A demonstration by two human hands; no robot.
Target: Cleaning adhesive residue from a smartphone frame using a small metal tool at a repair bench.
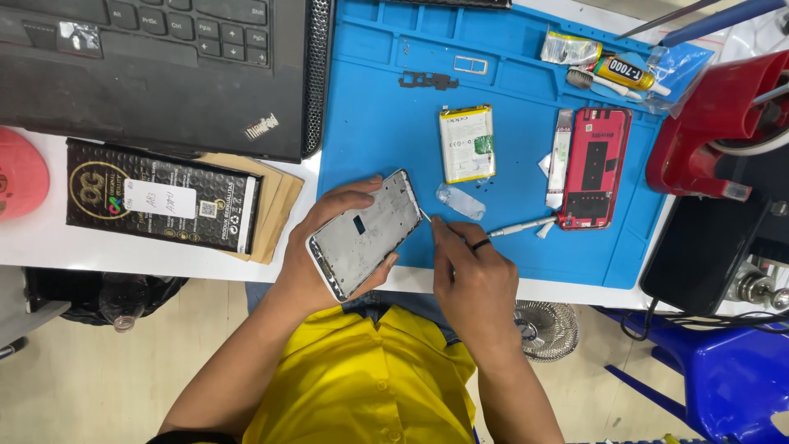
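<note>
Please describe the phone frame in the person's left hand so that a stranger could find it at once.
Look at the blue mat on the white table. At its near edge, the left hand holds a phone frame, tilted. It is bare grey metal, unlike the red phone back and the white battery lying flat on the mat.

A white table point(99, 247) is carrying a blue rubber work mat point(378, 115) and an open black laptop point(164, 74). Below its edge, a pale beige tiled floor point(99, 378) is showing, with a blue plastic chair point(723, 378) standing at the right under even, bright light.
</note>
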